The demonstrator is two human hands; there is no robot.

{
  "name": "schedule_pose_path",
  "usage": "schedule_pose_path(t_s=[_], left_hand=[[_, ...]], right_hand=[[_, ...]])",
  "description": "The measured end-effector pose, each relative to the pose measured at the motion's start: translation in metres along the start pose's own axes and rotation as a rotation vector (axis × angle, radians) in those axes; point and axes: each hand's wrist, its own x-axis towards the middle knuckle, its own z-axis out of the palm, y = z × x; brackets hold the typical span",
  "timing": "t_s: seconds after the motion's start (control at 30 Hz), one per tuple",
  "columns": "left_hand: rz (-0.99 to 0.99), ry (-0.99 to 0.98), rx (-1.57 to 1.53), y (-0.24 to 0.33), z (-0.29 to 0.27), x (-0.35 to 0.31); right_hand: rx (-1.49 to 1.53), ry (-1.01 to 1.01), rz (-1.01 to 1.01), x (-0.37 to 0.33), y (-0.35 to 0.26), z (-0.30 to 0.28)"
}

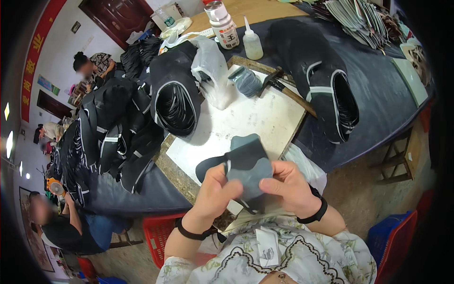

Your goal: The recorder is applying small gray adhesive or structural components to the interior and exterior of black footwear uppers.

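Above the front of a white board I hold a thin blue-grey shaped piece against a black shoe upper. My left hand is closed on the left edge of the two, thumb uppermost. On the right, my right hand pinches the grey piece between thumb and bent fingers. The upper's lower part is mostly hidden behind the grey piece and my hands. A stack of similar grey pieces lies at the back of the board, beside a hammer.
Nested black shoe uppers stand at left and right; a large pile covers the left table. Behind the board are a plastic bag, a bottle with a nozzle and a white jar. A person sits at left.
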Motion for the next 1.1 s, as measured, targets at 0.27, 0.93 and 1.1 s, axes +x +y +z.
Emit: schedule_pose_path(t_s=[0.27, 0.93, 1.1], left_hand=[[0.131, -0.220, 0.406, 0.017, -0.007, 0.002], [0.569, 0.566, 0.555, 0.004, -0.043, -0.005], [-0.057, 0.035, -0.327, 0.010, -0.044, 0.012]], right_hand=[[0.304, 0.086, -0.076, 0.009, 0.008, 0.008], [-0.009, -0.292, -0.308, 0.018, -0.034, 0.021], [-0.019, -0.680, -0.131, 0.057, -0.037, 0.038]])
